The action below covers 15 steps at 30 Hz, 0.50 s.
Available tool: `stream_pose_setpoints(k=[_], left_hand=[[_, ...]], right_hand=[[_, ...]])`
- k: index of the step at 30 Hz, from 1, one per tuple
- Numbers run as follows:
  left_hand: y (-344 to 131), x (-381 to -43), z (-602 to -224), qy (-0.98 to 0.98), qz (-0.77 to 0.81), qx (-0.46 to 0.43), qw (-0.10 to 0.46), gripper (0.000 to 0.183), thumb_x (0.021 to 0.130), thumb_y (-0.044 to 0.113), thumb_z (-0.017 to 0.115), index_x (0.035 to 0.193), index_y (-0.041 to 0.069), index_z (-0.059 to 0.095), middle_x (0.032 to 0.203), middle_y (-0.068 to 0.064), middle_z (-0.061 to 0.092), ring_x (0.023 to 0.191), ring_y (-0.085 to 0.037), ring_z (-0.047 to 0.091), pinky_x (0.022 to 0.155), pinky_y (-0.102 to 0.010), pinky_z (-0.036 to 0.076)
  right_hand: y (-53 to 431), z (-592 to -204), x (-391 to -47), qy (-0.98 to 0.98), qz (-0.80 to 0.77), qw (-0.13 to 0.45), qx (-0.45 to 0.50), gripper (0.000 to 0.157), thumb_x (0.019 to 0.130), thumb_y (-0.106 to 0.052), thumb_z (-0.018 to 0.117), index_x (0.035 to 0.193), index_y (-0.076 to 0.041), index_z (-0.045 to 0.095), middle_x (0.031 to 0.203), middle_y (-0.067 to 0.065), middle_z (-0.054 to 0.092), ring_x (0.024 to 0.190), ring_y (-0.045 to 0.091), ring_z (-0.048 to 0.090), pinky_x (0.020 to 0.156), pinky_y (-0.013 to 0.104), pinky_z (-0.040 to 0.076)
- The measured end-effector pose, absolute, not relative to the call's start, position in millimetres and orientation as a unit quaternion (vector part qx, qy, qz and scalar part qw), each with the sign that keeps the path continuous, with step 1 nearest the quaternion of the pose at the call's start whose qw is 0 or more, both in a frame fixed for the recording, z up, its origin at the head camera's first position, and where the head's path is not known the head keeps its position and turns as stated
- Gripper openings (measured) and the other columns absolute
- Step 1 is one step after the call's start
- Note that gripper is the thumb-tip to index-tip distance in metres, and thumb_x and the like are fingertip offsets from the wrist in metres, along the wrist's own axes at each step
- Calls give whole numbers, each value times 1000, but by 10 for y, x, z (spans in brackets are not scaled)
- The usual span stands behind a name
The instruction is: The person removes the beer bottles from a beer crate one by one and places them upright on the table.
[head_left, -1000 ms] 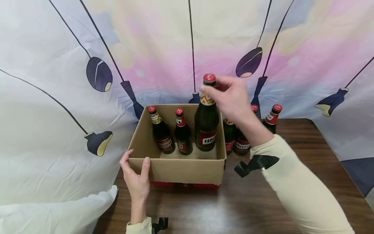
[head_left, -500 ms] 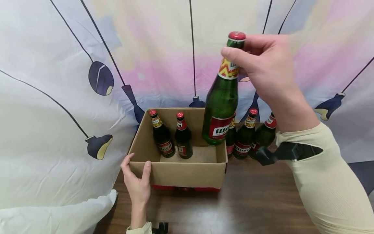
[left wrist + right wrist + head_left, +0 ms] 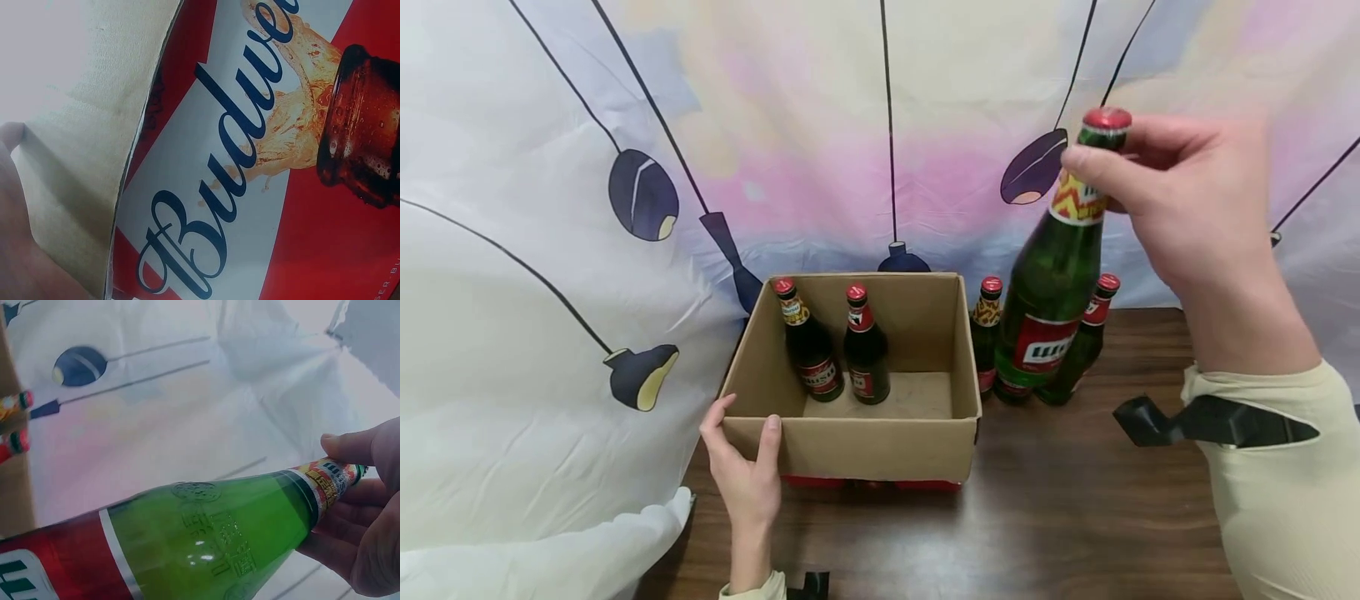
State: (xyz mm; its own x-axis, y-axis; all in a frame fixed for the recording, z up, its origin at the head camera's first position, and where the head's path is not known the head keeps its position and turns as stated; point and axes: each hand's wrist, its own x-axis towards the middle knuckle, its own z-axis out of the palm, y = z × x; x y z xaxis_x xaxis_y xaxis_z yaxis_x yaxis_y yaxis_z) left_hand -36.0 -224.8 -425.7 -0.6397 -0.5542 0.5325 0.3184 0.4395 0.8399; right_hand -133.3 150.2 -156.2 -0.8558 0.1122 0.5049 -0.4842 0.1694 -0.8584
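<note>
My right hand (image 3: 1210, 200) grips a green beer bottle (image 3: 1052, 275) by its neck, just below the red cap. The bottle hangs tilted, right of the box, overlapping bottles behind it. In the right wrist view, thumb and fingers wrap the neck label of this bottle (image 3: 206, 531). My left hand (image 3: 747, 483) holds the near left corner of an open cardboard box (image 3: 872, 450), thumb against the front flap. Inside, on the left, stand two beer bottles (image 3: 812, 358). The left wrist view shows the box's printed red and white side (image 3: 206, 187).
Right of the box, several more bottles (image 3: 984, 333) stand on the brown wooden table (image 3: 1060, 500), partly hidden by the held one. A printed cloth (image 3: 805, 125) hangs close behind the box and along the left side.
My right hand has lifted the bottle up out of the box, carried it right over the wall, and lowered it slightly. My left hand stays on the box corner.
</note>
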Motion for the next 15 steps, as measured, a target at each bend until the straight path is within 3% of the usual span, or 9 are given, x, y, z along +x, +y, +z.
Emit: stream_pose_setpoints(k=[5,11,15], left_hand=[[-2257,-362,-4263,-735,-525,81,421,63,90,12,73,147,4,48,143,4,50,129,-10,46,106,-22,30],[-2268,-359,-4278,-728,-537,84,418,61,91,12,72,148,8,50,145,1,52,128,-11,48,107,-23,31],[-2256,-371,-4253,-730,-531,79,423,61,90,11,73,147,4,50,143,5,51,128,-11,48,107,-22,31]], right_hand=[[1697,-1855,-1329,-795,557,232,61,30,86,-22,88,115,-15,84,88,-19,77,83,4,71,73,13,55],[1877,-2208,-1335,-835,515,195,11,46,89,-33,85,129,-12,77,85,-34,69,88,-2,66,72,13,49],[1996,-2439,-1328,-854,492,166,-23,57,90,-42,83,136,-10,73,84,-40,64,94,-6,61,72,12,48]])
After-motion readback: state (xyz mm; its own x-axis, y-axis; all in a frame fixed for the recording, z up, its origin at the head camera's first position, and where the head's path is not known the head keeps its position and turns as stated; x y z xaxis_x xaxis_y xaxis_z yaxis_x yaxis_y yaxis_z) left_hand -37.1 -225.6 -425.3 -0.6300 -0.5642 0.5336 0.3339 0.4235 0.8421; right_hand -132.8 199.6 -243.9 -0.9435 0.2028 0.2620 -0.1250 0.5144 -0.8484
